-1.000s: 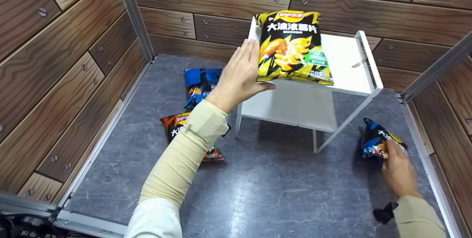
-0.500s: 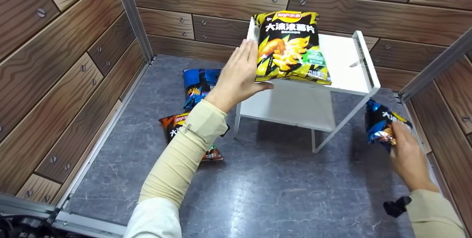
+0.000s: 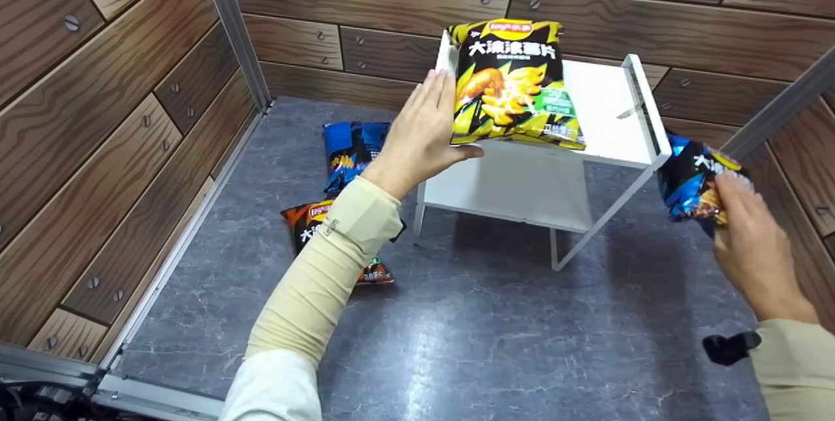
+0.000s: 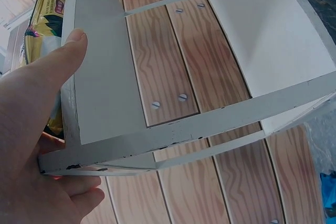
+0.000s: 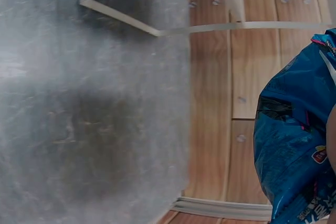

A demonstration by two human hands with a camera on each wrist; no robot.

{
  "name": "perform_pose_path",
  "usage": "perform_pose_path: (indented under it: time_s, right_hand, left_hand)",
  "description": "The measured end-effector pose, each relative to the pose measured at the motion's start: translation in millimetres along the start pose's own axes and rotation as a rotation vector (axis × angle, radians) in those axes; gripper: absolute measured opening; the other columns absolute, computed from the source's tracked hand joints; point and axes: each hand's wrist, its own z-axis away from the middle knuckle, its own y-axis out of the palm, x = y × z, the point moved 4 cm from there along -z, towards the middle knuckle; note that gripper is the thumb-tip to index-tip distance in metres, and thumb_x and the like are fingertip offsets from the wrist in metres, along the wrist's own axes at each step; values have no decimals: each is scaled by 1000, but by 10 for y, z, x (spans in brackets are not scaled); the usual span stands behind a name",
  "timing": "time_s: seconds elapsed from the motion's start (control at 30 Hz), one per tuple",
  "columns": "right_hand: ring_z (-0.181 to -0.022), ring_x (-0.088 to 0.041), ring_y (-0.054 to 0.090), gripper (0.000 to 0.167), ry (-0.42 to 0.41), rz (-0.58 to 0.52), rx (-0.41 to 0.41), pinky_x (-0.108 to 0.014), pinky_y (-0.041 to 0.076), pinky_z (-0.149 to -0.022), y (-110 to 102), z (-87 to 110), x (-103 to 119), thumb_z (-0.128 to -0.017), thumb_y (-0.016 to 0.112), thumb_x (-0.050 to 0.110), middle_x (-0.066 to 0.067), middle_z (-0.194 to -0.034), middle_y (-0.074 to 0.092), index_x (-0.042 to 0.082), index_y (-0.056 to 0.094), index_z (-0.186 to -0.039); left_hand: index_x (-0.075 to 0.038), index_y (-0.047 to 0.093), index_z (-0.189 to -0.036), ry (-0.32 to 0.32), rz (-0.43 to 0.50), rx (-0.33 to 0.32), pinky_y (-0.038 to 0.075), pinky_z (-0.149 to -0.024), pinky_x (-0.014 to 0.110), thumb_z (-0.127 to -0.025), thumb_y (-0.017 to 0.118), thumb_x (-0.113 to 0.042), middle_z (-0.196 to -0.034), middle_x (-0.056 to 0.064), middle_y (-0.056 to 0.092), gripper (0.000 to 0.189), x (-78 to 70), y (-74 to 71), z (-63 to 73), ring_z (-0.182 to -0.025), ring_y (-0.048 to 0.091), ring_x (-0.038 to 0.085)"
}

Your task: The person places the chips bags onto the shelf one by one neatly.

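A yellow-and-black chip bag lies on the top of a white side table, against its raised left side. My left hand grips the table's front left corner. In the left wrist view the thumb lies over the table's frame, with fingers on the other side of it. My right hand holds a blue-and-black chip bag by its near end, in the air beside the table's right end. That bag's blue back fills the right edge of the right wrist view.
On the floor left of the table lie another blue chip bag and an orange-and-black chip bag, partly hidden by my left arm. The table has a lower shelf. Wood-patterned walls with metal rails enclose the grey floor.
My right hand has raised the blue-and-black chip bag from low near the floor to the height of the tabletop, drifting right. The left hand keeps its place on the table.
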Motion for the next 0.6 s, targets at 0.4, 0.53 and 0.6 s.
perform_pose_path:
  time_s: [0.4, 0.53, 0.6]
  right_hand:
    - [-136, -44, 44, 66, -91, 18, -93, -47, 28, -122, -381, -331, 211, -81, 51, -16, -25, -144, 50, 3, 48, -145]
    - [-135, -46, 45, 70, -130, 16, -123, -47, 27, -122, -494, -438, 294, -77, 50, -22, -27, -143, 51, 2, 49, -143]
    - [-134, -48, 45, 70, -147, 12, -143, -48, 27, -122, -545, -497, 340, -76, 47, -24, -29, -142, 51, 0, 50, -142]
  left_hand:
    - [5, 17, -156, -16, -5, 19, 14, -127, 36, -79, 74, -61, -162, 21, 25, 116, -6, 3, -1, -154, 18, 32]
    - [5, 18, -156, -15, -7, 19, 15, -127, 36, -78, 74, -62, -162, 21, 26, 116, -5, 1, 0, -153, 19, 32]
    - [5, 18, -156, -16, -7, 20, 15, -127, 36, -78, 74, -62, -162, 21, 25, 117, -1, 2, 0, -153, 19, 32]
